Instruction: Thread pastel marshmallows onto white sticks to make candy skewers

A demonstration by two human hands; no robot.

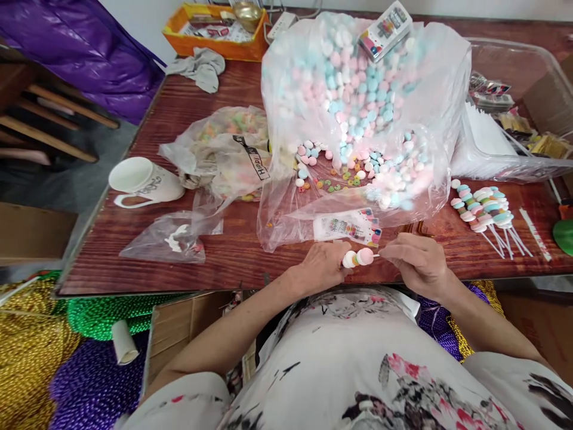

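Observation:
Near the table's front edge, my left hand [329, 264] is closed around the left end of a marshmallow skewer [364, 257]. White and pink marshmallows show on it, with a small orange-green ring between them. My right hand [414, 260] pinches the thin white stick at the skewer's right end. Just beyond both hands lie several printed labels [342, 226] on the edge of a big clear bag [277, 179]. Pink, white and blue marshmallows [358, 89] fill the bag, and some have spilled at its mouth beside coloured cereal rings [338, 182].
Finished-looking skewers [483, 209] lie in a pile at right, below a clear plastic tub [492, 164]. A paper strip [535, 234] is beside them. Left are a white mug [154, 186], a bag of rings [228, 149] and a small bag [156, 242]. An orange box [215, 48] stands behind.

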